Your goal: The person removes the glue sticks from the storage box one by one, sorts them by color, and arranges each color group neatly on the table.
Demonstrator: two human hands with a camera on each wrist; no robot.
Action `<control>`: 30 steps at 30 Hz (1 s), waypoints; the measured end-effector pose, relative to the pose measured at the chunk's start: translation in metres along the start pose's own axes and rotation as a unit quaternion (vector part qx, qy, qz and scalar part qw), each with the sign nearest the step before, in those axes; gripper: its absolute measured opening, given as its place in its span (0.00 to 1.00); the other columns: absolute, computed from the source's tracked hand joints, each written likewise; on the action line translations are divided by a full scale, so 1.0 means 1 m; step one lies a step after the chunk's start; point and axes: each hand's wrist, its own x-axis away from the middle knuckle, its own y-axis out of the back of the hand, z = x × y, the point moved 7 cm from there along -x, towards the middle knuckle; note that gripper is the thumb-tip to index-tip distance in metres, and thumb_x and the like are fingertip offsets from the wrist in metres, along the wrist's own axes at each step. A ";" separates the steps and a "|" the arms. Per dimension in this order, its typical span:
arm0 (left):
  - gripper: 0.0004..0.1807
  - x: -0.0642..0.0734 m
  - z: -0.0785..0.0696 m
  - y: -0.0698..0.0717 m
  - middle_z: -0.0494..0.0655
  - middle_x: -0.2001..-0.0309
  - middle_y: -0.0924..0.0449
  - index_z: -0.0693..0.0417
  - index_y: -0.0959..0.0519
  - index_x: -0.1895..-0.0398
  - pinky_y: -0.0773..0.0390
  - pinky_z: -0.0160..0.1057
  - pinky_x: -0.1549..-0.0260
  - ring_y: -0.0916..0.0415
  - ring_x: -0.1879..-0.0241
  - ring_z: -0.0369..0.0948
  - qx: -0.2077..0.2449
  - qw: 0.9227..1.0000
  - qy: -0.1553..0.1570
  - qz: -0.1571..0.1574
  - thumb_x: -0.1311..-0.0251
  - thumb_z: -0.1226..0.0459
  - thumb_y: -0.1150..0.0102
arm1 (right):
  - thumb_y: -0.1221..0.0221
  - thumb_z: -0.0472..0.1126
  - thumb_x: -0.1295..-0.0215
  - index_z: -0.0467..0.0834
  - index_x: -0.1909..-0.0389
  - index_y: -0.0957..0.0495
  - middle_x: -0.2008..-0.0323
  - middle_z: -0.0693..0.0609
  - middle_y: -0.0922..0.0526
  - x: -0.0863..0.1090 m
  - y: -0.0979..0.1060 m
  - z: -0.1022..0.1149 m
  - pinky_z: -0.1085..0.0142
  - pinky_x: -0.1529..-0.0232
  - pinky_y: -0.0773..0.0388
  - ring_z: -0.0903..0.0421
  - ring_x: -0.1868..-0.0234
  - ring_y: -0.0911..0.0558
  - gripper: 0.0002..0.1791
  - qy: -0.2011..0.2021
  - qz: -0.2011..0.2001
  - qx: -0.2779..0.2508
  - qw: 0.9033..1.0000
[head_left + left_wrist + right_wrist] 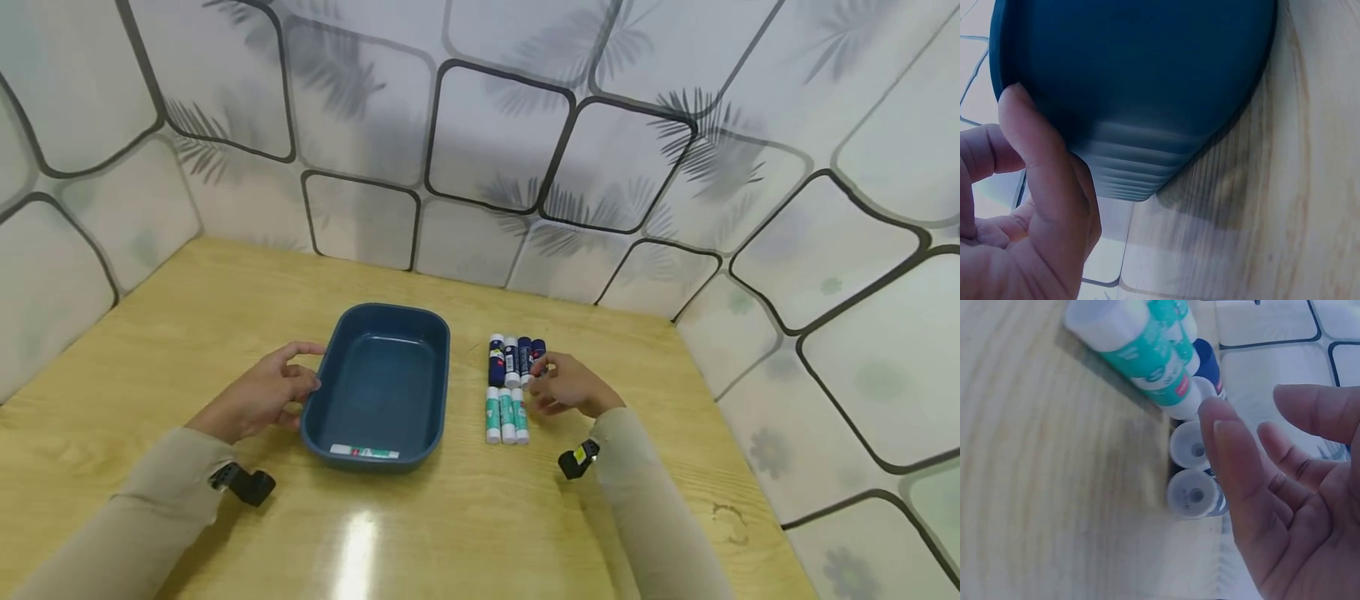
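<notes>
A dark blue plastic bin (pixel 374 386) stands on the table, with one green-and-white glue stick (pixel 364 452) lying along its near end. My left hand (pixel 266 392) is at the bin's left side, fingers loosely bent, a fingertip (pixel 1017 100) at the rim in the left wrist view. To the right lie three green-and-white glue sticks (pixel 507 415) and, just behind them, a row of several dark blue glue sticks (pixel 497 364). My right hand (pixel 567 385) hovers beside the right end of the blue row, thumb and fingers apart and holding nothing. It partly hides the rightmost blue sticks.
The light wooden table (pixel 465 533) runs back to a patterned cloth wall (pixel 367 212), and another wall panel (pixel 825 400) borders it on the right. Each wrist carries a strapped black camera, one on the left (pixel 253 487) and one on the right (pixel 576 462).
</notes>
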 end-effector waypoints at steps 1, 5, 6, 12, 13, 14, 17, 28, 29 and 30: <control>0.31 -0.001 -0.001 0.000 0.54 0.61 0.32 0.55 0.49 0.28 0.23 0.40 0.78 0.31 0.68 0.43 -0.001 1.000 0.000 -0.001 0.32 0.73 0.55 | 0.45 0.34 0.32 0.36 0.48 0.32 0.60 0.40 0.20 0.001 0.001 0.004 0.56 0.64 0.18 0.47 0.67 0.18 0.14 0.003 0.000 -0.001 1.000; 0.31 -0.002 -0.003 0.001 0.54 0.60 0.31 0.55 0.48 0.28 0.23 0.41 0.77 0.31 0.67 0.44 -0.007 1.000 0.004 -0.004 0.32 0.73 0.56 | 0.49 0.35 0.30 0.36 0.45 0.34 0.58 0.38 0.21 0.000 0.003 0.015 0.56 0.63 0.18 0.47 0.65 0.18 0.15 0.015 0.008 -0.006 1.000; 0.31 -0.002 -0.004 0.001 0.55 0.59 0.31 0.55 0.49 0.27 0.23 0.41 0.76 0.31 0.67 0.44 -0.007 1.000 0.006 -0.004 0.32 0.73 0.56 | 0.50 0.35 0.29 0.36 0.45 0.34 0.58 0.38 0.21 -0.001 0.003 0.018 0.57 0.63 0.18 0.47 0.64 0.18 0.15 0.018 0.010 -0.007 1.000; 0.31 -0.001 -0.005 0.000 0.56 0.58 0.30 0.55 0.49 0.27 0.22 0.42 0.75 0.28 0.67 0.44 0.000 1.000 0.011 -0.004 0.31 0.73 0.56 | 0.54 0.40 0.27 0.34 0.43 0.35 0.57 0.39 0.24 -0.003 0.000 0.031 0.57 0.64 0.19 0.48 0.65 0.17 0.18 0.027 0.023 -0.019 0.999; 0.31 -0.001 -0.005 0.000 0.56 0.58 0.30 0.55 0.49 0.27 0.22 0.42 0.75 0.28 0.67 0.44 0.001 1.000 0.010 -0.003 0.32 0.73 0.56 | 0.54 0.41 0.26 0.33 0.42 0.36 0.57 0.38 0.24 -0.003 -0.001 0.034 0.58 0.64 0.18 0.49 0.66 0.18 0.18 0.029 0.026 -0.020 0.999; 0.31 -0.001 -0.005 0.000 0.56 0.58 0.30 0.55 0.49 0.27 0.21 0.42 0.75 0.28 0.67 0.44 0.003 1.000 0.009 -0.002 0.32 0.73 0.56 | 0.55 0.42 0.25 0.34 0.42 0.35 0.57 0.39 0.24 -0.004 -0.002 0.036 0.58 0.65 0.18 0.49 0.67 0.18 0.19 0.029 0.027 -0.023 0.999; 0.31 0.000 -0.005 0.001 0.57 0.57 0.30 0.55 0.49 0.27 0.21 0.42 0.75 0.27 0.67 0.44 0.005 1.000 0.006 0.000 0.32 0.73 0.56 | 0.57 0.44 0.24 0.33 0.41 0.35 0.58 0.39 0.24 -0.005 -0.005 0.043 0.57 0.65 0.18 0.49 0.69 0.18 0.20 0.035 0.035 -0.030 0.998; 0.31 0.000 -0.001 0.002 0.57 0.57 0.30 0.55 0.48 0.27 0.21 0.42 0.74 0.27 0.66 0.45 0.002 1.000 0.007 -0.001 0.32 0.73 0.56 | 0.58 0.47 0.24 0.35 0.38 0.34 0.54 0.38 0.24 -0.012 -0.019 0.062 0.53 0.60 0.19 0.48 0.67 0.18 0.23 0.049 0.063 -0.014 0.997; 0.31 0.000 0.000 0.002 0.57 0.57 0.29 0.54 0.48 0.27 0.21 0.42 0.74 0.27 0.66 0.46 0.003 1.000 0.008 -0.003 0.32 0.73 0.56 | 0.58 0.47 0.24 0.35 0.38 0.34 0.54 0.38 0.24 -0.013 -0.020 0.064 0.52 0.59 0.19 0.48 0.66 0.18 0.24 0.051 0.065 -0.013 0.996; 0.31 0.000 0.001 0.002 0.57 0.57 0.29 0.55 0.48 0.27 0.21 0.42 0.74 0.27 0.66 0.46 0.004 1.000 0.009 -0.003 0.32 0.73 0.56 | 0.58 0.48 0.24 0.35 0.38 0.35 0.54 0.38 0.25 -0.013 -0.021 0.066 0.51 0.58 0.20 0.47 0.66 0.18 0.24 0.053 0.068 -0.011 0.996</control>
